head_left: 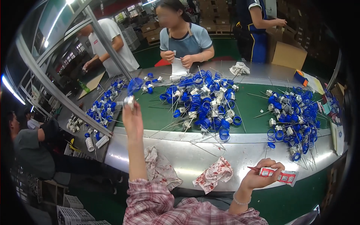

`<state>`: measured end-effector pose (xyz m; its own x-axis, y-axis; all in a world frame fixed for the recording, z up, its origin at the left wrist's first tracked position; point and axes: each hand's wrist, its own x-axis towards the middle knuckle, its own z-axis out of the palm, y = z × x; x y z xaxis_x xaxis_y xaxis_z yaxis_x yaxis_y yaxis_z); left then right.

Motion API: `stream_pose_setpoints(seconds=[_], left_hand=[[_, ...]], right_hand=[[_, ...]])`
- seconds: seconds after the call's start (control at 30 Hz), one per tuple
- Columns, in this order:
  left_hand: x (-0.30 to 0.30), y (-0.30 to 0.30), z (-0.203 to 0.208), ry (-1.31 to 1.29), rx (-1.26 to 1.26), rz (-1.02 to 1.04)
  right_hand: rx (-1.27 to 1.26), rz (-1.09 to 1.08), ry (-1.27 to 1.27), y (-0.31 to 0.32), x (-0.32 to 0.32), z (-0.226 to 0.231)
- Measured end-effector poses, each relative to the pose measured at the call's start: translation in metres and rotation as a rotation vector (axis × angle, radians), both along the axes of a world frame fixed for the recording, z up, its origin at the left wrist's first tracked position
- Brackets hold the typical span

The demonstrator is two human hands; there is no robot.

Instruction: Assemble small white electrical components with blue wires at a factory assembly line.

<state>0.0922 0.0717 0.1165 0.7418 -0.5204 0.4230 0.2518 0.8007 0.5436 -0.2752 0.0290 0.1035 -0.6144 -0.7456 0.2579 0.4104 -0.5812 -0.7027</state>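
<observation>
My left hand [133,118] is raised over the near left of the green work surface. Its fingertips pinch a small white-and-metal part with a coil of blue wire [135,86], blurred at its far side. Close to the metal front edge, my right hand [262,176] is wrapped round a red-and-white squeeze tube [284,176]. The tube's dark red pointed nozzle [253,168] sticks out to the left, and its flat end to the right. A large heap of similar blue-coiled parts [204,99] lies between and beyond my hands.
Another heap of coiled parts [296,120] lies right, with thin rods jutting out. Two red-stained cloths, one left [159,168] and one right [214,174], lie at the front edge. A metal frame post [75,108] stands left. Across the table, a person [185,41] handles a white piece.
</observation>
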Motion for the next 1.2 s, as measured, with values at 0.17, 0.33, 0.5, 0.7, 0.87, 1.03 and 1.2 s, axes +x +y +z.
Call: stream_pose_setpoints(seconds=[0.17, 0.33, 0.5, 0.7, 0.87, 1.03, 1.2], left_hand=[[-0.057, 0.041, -0.042, 0.415, -0.166, -0.191], [-0.119, 0.049, -0.096, 0.472, -0.175, -0.464], [-0.186, 0.058, -0.084, -0.038, 0.136, -0.520], [-0.243, 0.081, -0.067, -0.093, 0.333, -0.792], [-0.258, 0.086, -0.065, -0.051, 0.296, -0.765], [-0.250, 0.076, -0.034, -0.569, 0.087, -0.633], [-0.259, 0.079, -0.016, -0.617, 0.044, -0.571]], right_hand=[[-0.069, 0.063, -0.022, 0.025, 0.001, 0.007], [-0.122, 0.087, -0.042, 0.043, 0.000, 0.014], [-0.199, 0.083, -0.034, 0.054, 0.001, 0.023], [-0.179, 0.029, -0.023, 0.067, -0.002, 0.039], [-0.281, -0.031, -0.082, 0.068, -0.010, 0.055], [-0.314, -0.011, -0.090, 0.078, -0.003, 0.066], [-0.637, 0.143, -0.029, 0.083, 0.010, 0.060]])
